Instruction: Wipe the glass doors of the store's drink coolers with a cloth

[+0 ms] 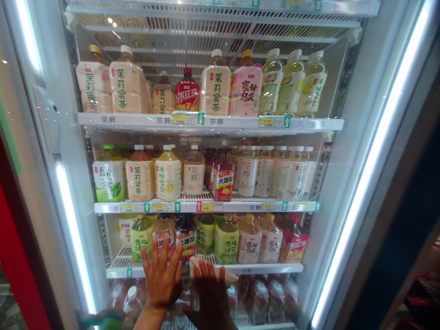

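1. A drinks cooler (347, 151) fills the frame, its lit door strips running down both sides; wire shelves sit close above the bottle caps, and the top shelf has open room behind its front row.
2. The third shelf (261, 268) holds a tight row of tea bottles — green, pink and red labels — right up to its front edge.
3. A left hand (163, 275) presses flat at that shelf's edge, fingers spread apart and pointing up, just below a red-labelled bottle (186, 238).
4. Just beside it, the right hand (210, 295) lies flat, fingers loosely apart, covering a pale cloth (227, 276) — it pokes out at the right.
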Tool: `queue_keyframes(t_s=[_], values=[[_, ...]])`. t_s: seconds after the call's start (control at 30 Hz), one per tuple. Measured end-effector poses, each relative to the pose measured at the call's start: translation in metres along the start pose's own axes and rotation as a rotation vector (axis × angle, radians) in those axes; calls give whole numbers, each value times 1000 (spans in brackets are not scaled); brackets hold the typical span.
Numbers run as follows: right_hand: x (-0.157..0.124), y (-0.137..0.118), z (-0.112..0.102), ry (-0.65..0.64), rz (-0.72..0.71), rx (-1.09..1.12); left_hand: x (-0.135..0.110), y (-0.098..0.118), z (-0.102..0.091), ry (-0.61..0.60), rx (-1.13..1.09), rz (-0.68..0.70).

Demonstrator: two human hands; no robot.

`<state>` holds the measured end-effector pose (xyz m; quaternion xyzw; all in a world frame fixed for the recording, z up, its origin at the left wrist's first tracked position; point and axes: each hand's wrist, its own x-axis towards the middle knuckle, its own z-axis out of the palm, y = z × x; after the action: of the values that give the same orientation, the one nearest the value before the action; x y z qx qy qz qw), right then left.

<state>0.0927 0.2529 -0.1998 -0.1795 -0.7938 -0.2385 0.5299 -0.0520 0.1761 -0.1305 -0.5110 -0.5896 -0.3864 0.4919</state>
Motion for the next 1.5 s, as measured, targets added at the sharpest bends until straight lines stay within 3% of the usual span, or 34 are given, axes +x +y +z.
queue_keyframes(t_s=[0.07,0.23,0.3,0.4,0.6,0.7,0.8,1.0,1.07,1.17,1.37,1.43,1.5], values=[[32,6,-11,-8,23,15,2,0,-1,15,-17,18],[151,30,-44,30,40,-9,3,0,2,78,-61,18],[172,34,-47,39,26,-7,2,0,5,86,-62,14],[150,29,-35,81,7,-35,1,-1,7,89,-69,15],[37,6,-7,51,-18,-11,2,0,4,78,-57,9],[17,3,-9,14,-27,-3,4,1,2,73,-67,15],[46,10,-19,-9,-35,-30,6,1,0,69,-83,19],[169,35,-49,82,50,-29,3,1,2,91,-75,16],[182,37,-49,101,44,-42,2,0,4,94,-67,13],[152,32,-33,126,-2,-90,0,-1,6,80,-54,18],[22,11,0,4,-93,-107,4,2,2,95,-55,23],[4,10,0,-41,-118,-113,4,3,1,95,-71,16],[15,14,-6,-51,-120,-106,4,2,1,86,-86,11]])
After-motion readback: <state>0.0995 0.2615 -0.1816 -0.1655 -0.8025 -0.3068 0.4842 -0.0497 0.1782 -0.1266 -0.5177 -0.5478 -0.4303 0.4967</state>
